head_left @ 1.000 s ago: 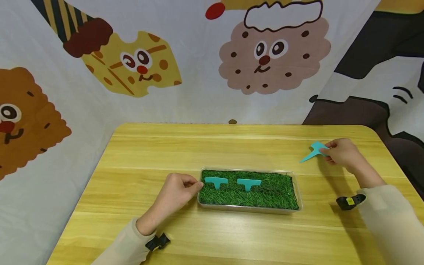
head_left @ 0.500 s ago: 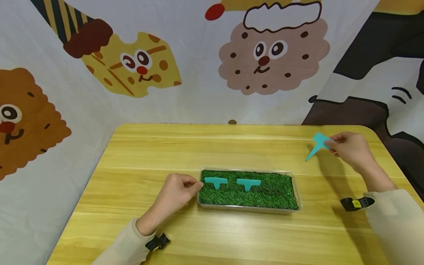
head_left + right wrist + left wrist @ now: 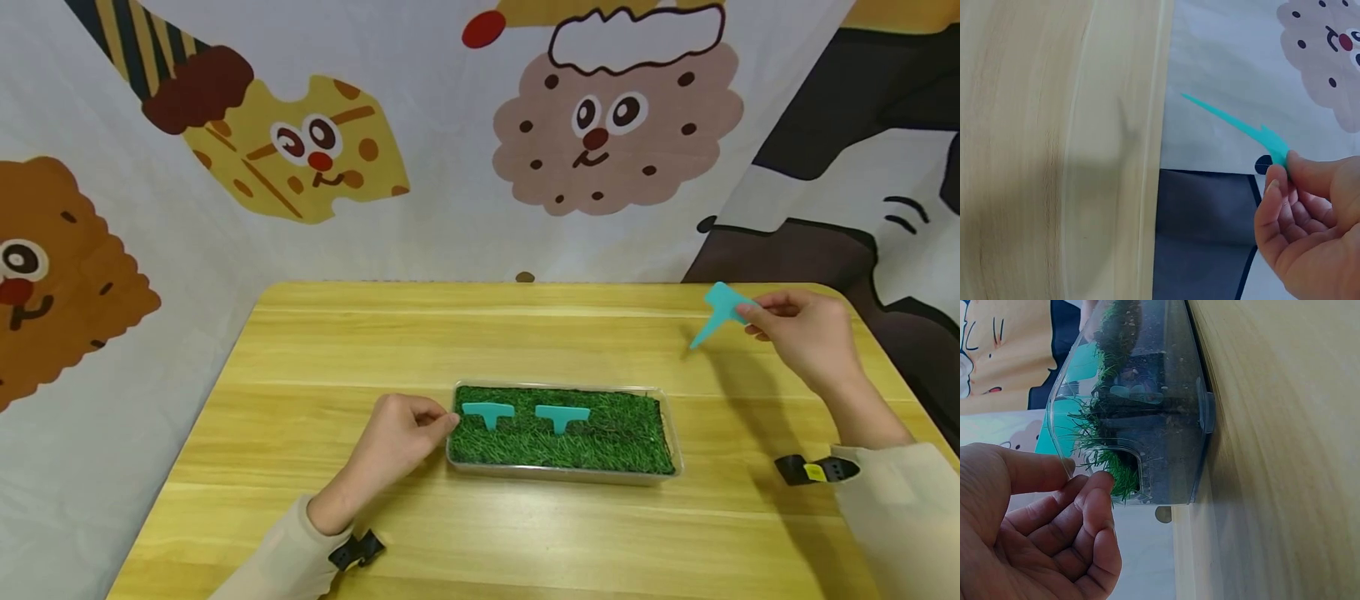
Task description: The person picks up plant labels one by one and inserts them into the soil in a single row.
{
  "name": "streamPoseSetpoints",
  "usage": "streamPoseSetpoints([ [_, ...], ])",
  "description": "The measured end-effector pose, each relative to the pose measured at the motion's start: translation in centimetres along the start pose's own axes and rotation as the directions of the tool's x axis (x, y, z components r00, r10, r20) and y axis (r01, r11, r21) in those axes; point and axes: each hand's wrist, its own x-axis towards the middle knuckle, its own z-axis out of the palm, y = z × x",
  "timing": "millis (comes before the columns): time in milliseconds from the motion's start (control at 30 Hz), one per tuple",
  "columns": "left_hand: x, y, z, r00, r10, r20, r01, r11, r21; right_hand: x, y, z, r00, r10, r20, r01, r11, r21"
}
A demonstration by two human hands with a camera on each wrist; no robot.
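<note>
A clear plastic box [image 3: 555, 473] filled with green grass-like turf [image 3: 517, 450] sits on the table. Two teal T-shaped plant labels [image 3: 488, 411] stand in the turf, one toward the left end and another plant label [image 3: 562, 414] near the middle. My left hand [image 3: 401, 437] pinches the box's left rim between thumb and fingers; the left wrist view shows dark soil through the clear wall. Raised above the table's right side, my right hand [image 3: 810, 337] pinches a third teal plant label [image 3: 1235, 122] by its wide head, its pointed stem slanting down and left.
The wooden table [image 3: 360, 342] has its back edge against a cloth [image 3: 442, 217] printed with cartoon biscuits and cheese. Dark straps with camera mounts [image 3: 817, 470] sit at both wrists. Bare wood lies between the box and my right hand.
My right hand has lifted the plant label off the table area, moving up, back and slightly right. The left hand and the box have kept their places.
</note>
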Motion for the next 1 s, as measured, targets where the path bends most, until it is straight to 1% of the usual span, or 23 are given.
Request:
streamPoseSetpoints([
  [133, 0.0, 0.0, 0.1, 1.0, 0.0, 0.001, 0.0, 1.0, 0.002, -0.6, -0.3, -0.2, 0.999, -0.013, -0.046, 0.014, 1.0, 0.02],
  [267, 0.0, 0.0, 0.1, 1.0, 0.004, -0.001, -0.004, 1.0, 0.008, -1.1, -0.6, -0.3, 0.994, -0.038, -0.1, 0.044, 0.997, 0.06],
  [400, 0.0, 0.0, 0.1, 1.0, 0.007, -0.005, -0.007, 1.0, 0.012, -1.6, -1.0, -0.3, 0.985, -0.075, -0.157, 0.095, 0.988, 0.121],
  [567, 0.0, 0.0, 0.1, 1.0, 0.007, -0.004, -0.007, 1.0, 0.013, -2.3, -1.7, -0.4, 0.971, -0.112, -0.212, 0.146, 0.978, 0.149],
  [833, 0.1, -0.1, 0.0, 1.0, 0.014, 0.0, -0.014, 1.0, 0.007, -3.8, -2.1, -0.2, 0.954, -0.126, -0.273, 0.18, 0.967, 0.18],
  [1000, 0.1, -0.1, 0.1, 1.0, 0.01, -0.002, -0.01, 1.0, 0.008, -4.7, -2.3, 0.2, 0.945, -0.106, -0.31, 0.167, 0.97, 0.178],
])
